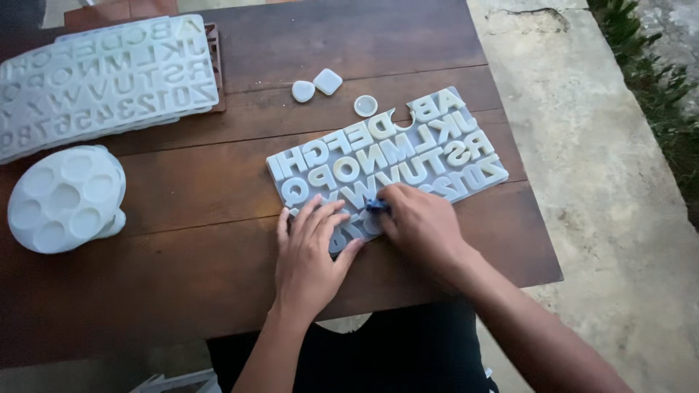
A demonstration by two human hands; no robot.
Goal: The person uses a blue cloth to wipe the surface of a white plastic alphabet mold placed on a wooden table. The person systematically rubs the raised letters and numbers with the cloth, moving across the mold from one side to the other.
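A white silicone mould (408, 149) with letter and number cavities lies slanted on the dark wooden table (218, 240). My left hand (312, 251) rests flat on the mould's near left corner, fingers spread, holding it down. My right hand (421, 222) is closed around a small blue object (376, 206) and presses it against the mould's near edge. What the blue object is I cannot make out.
A stack of similar letter moulds (102, 80) lies at the far left. A round white mould with circular cavities (65, 198) sits at the left edge. Three small white pieces (328, 81) lie beyond the slanted mould. Concrete ground and grass lie to the right.
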